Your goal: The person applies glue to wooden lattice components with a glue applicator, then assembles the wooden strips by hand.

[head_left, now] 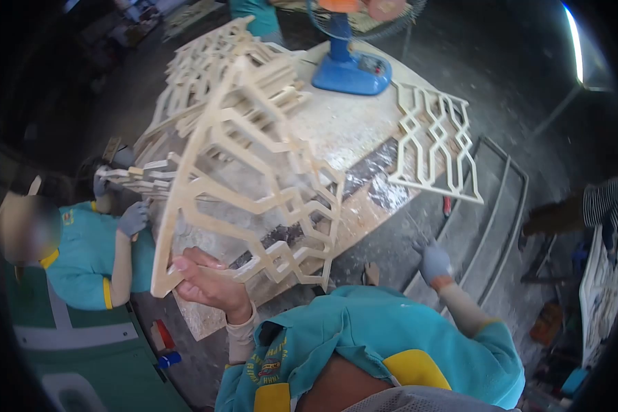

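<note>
My left hand (209, 280), bare, is closed around the lower left corner of a pale wooden lattice panel (178, 196). The panel is held up tilted over the table, and its far end rises towards the stacked panels. Zigzag and diamond-shaped bars fill its frame. Away from the panel, my right hand (434, 262) wears a grey glove and hangs out to the right, above the floor. Its fingers are stretched apart and hold nothing visible.
Similar panels are stacked on the table (336, 130) at the back left. Another lattice panel (432, 141) lies at the right edge. A blue-based fan (353, 75) stands behind. At left, a co-worker (93, 250) in grey gloves handles wooden pieces (151, 177). Metal bars (484, 233) lie right.
</note>
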`<state>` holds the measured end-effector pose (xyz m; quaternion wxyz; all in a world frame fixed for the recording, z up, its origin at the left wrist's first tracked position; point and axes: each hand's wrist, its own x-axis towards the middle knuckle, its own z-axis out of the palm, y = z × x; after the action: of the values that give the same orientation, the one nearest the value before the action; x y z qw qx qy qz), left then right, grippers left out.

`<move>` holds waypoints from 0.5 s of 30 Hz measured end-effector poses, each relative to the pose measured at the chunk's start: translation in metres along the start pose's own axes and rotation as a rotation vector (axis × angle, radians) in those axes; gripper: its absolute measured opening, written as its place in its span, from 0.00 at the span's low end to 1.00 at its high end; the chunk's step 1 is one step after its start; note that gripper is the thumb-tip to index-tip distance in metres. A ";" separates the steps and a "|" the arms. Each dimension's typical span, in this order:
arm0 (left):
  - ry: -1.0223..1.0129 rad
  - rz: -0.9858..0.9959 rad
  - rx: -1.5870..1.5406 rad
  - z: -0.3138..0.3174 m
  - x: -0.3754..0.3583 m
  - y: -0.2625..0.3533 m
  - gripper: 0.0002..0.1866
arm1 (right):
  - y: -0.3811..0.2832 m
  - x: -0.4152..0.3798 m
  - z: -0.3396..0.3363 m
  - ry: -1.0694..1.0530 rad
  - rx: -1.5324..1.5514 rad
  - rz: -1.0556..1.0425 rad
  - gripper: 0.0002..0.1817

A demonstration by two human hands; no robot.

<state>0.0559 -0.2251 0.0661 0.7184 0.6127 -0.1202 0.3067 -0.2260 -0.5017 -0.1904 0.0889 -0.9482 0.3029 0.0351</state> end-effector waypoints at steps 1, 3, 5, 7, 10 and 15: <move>0.032 0.016 0.002 -0.001 0.003 0.002 0.26 | 0.005 -0.009 -0.003 -0.043 0.087 0.079 0.25; -0.204 0.134 -0.103 -0.001 0.006 0.005 0.15 | -0.009 0.009 -0.047 0.044 0.339 0.187 0.22; -0.268 0.267 -0.187 0.004 0.015 -0.006 0.15 | -0.011 0.023 -0.055 0.088 0.611 0.307 0.19; -0.269 0.250 -0.405 0.028 0.017 -0.002 0.15 | 0.008 0.054 -0.051 0.203 1.037 0.296 0.25; -0.307 -0.013 -0.474 0.057 0.026 0.011 0.17 | 0.007 0.068 -0.068 0.185 1.429 0.363 0.23; -0.386 -0.315 -0.574 0.123 0.025 -0.018 0.28 | -0.003 0.048 -0.108 0.475 2.218 0.343 0.19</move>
<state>0.1106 -0.3360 0.0920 0.8634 0.4438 -0.2386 0.0252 -0.1835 -0.5476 -0.0895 0.8103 -0.2770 0.3015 -0.4194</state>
